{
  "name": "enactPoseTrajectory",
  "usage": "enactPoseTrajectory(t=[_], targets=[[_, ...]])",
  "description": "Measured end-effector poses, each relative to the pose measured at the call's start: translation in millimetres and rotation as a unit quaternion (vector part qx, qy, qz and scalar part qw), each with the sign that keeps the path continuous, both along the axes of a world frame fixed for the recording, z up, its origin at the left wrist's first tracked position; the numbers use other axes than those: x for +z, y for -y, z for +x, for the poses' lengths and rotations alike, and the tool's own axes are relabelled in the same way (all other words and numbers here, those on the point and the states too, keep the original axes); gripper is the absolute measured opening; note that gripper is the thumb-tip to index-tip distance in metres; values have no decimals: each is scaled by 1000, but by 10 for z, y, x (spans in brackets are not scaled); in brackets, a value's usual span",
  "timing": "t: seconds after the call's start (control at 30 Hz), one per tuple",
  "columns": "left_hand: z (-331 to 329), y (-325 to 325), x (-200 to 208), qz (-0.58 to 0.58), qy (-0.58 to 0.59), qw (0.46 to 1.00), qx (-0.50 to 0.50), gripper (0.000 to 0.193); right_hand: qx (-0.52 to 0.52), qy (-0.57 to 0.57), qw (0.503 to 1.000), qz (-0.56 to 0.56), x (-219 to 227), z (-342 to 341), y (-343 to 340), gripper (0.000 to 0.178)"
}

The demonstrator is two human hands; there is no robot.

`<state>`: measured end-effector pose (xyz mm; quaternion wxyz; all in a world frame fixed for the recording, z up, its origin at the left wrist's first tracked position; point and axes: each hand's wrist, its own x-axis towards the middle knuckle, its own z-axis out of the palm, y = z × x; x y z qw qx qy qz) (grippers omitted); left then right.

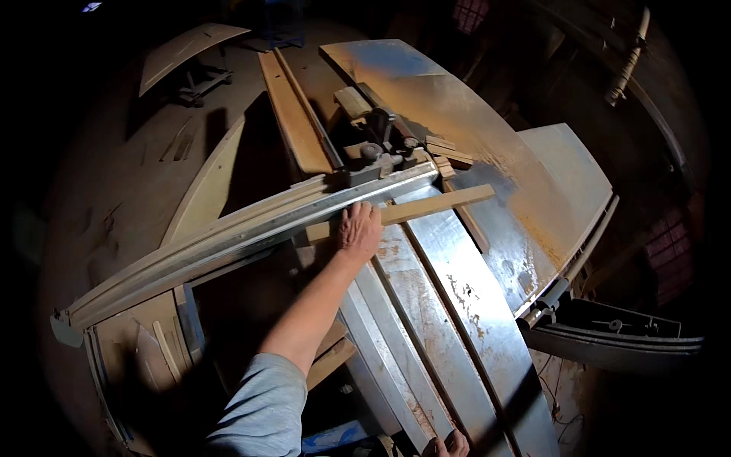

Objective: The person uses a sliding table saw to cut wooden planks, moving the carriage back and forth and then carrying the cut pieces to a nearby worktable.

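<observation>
A long pale wooden strip (pixel 438 204) lies across a bare metal machine table (pixel 457 259), close to a long metal rail (pixel 266 221). My left hand (pixel 359 230) reaches up from the lower left and is closed over this strip near the rail, fingers bent over its far side. At the bottom edge of the view, only the curled fingers of my right hand (pixel 448 445) show, drawn together on the near part of the metal table. Whatever they hold, if anything, is hidden.
A dark metal mechanism (pixel 381 133) and small wood offcuts (pixel 449 152) sit beyond the rail. To the right spreads a large worn panel (pixel 487 129) with sawdust. More wood pieces (pixel 331 354) lie beside my left forearm. A pale board (pixel 194 49) stands far left.
</observation>
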<state>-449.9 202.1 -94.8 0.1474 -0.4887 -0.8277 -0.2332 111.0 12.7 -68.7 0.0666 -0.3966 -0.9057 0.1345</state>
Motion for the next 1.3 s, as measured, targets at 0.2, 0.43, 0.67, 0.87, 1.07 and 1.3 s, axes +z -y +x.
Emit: enactPoseTrajectory(t=[0.2, 0.43, 0.67, 0.87, 1.07, 1.3], targets=[[-49, 94, 33, -18, -1, 1000, -13, 28, 26, -34, 999, 18, 20, 19, 16, 74], [-70, 29, -55, -34, -21, 999, 9, 48, -79, -97, 984, -126, -124, 181, 129, 68], [-56, 25, -67, -8, -99, 994, 34, 35, 42, -33, 995, 90, 24, 28, -72, 37], [-126, -13, -40, 20, -158, 987, 30, 25, -125, -103, 972, -170, -362, 331, 328, 38], [-128, 85, 158, 15, -14, 999, 31, 61, -211, -214, 903, -308, -578, 578, 427, 44], [-197, 160, 419, -58, -3, 994, 91, 74, -97, -75, 992, -32, 95, 75, 201, 56]])
